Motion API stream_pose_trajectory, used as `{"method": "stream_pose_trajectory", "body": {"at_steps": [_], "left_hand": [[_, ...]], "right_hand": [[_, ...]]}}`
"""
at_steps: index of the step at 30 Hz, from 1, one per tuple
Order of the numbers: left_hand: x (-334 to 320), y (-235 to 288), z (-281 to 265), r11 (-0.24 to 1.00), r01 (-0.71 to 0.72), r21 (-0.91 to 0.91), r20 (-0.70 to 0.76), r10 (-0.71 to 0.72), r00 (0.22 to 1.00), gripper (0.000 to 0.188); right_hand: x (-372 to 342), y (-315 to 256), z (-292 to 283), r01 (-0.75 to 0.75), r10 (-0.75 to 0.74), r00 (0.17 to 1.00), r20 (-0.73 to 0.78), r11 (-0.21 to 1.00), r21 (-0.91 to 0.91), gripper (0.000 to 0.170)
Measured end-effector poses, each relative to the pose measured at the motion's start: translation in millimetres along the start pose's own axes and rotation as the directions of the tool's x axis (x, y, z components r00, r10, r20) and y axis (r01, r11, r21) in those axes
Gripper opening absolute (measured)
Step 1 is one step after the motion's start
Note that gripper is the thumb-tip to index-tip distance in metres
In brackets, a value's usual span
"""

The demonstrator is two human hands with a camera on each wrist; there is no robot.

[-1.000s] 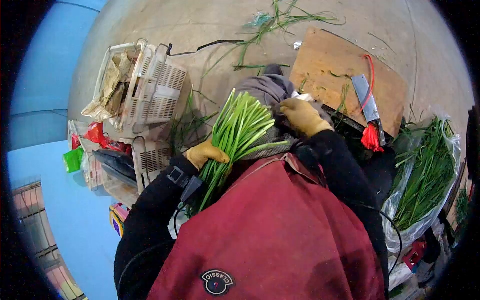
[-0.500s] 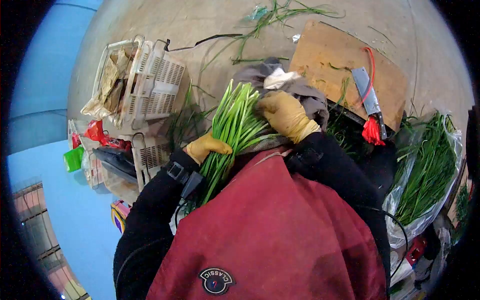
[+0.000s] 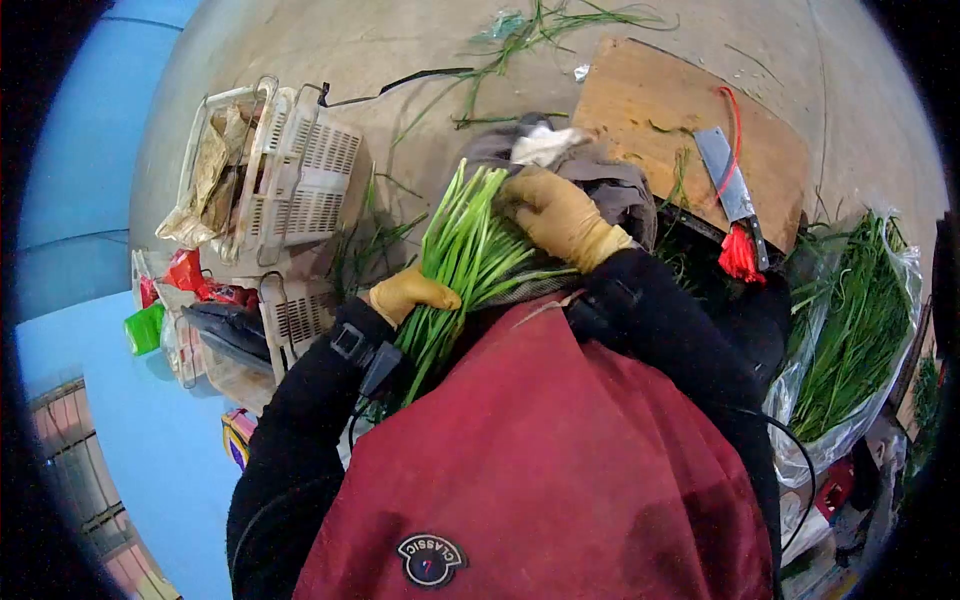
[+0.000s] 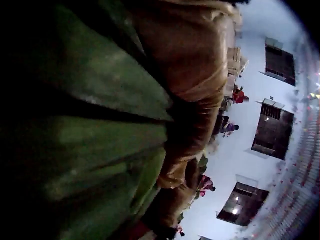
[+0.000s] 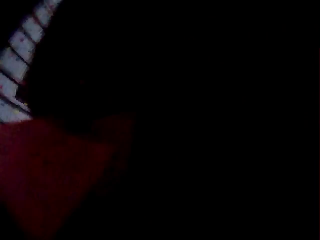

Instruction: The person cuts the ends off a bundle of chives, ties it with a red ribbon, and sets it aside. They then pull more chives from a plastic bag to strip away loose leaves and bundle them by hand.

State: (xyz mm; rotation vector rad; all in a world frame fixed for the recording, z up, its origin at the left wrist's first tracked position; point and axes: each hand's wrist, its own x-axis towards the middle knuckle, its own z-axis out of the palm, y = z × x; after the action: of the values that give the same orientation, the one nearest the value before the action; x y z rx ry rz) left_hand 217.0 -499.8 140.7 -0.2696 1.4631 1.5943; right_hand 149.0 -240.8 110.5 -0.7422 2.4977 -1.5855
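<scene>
My left hand, in a tan glove, grips a thick bunch of chives around its middle, thumb across the stalks. Pale cut ends point up and away from me; darker leaves run down beside the apron. In the left wrist view, green leaves fill the near side next to the gloved left hand. My right hand, also gloved, has its fingers curled at the right side of the pale ends. Its fingertips are hidden, so I cannot tell whether they pinch a stalk. The right wrist view is mostly black.
A wooden board with a cleaver lies at the right. Beyond it stands a clear bag of long green leaves. White plastic crates are at the left. Loose leaves lie on the floor ahead; grey cloth covers my lap.
My right hand has moved left from over the lap cloth to the pale ends of the bunch. My left hand keeps its grip, with the bunch shifted slightly up.
</scene>
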Motion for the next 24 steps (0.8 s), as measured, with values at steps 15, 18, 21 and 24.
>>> {"method": "stream_pose_trajectory", "body": {"at_steps": [15,18,21,24], "left_hand": [[-11.5,54.3,16.4,0.991,-0.075,-0.109,0.151,0.091,0.984,0.051],[-12.4,66.2,32.9,0.992,-0.062,-0.110,0.157,0.079,0.984,0.051],[-10.4,65.0,41.6,0.994,-0.044,-0.101,0.183,0.062,0.981,0.052],[-5.9,65.6,49.4,0.995,-0.054,-0.083,0.227,0.071,0.971,0.054]], "right_hand": [[-69.7,31.6,-70.8,-0.360,0.418,0.883,-0.213,0.895,0.265,0.029],[-66.2,14.3,-79.4,-0.226,0.353,0.896,-0.268,0.884,0.410,0.026],[-63.6,-14.9,-84.6,-0.288,0.367,0.927,-0.077,0.829,0.479,0.026],[-54.8,-24.9,-67.0,-0.518,0.494,0.852,0.172,0.750,0.412,0.027]]}}
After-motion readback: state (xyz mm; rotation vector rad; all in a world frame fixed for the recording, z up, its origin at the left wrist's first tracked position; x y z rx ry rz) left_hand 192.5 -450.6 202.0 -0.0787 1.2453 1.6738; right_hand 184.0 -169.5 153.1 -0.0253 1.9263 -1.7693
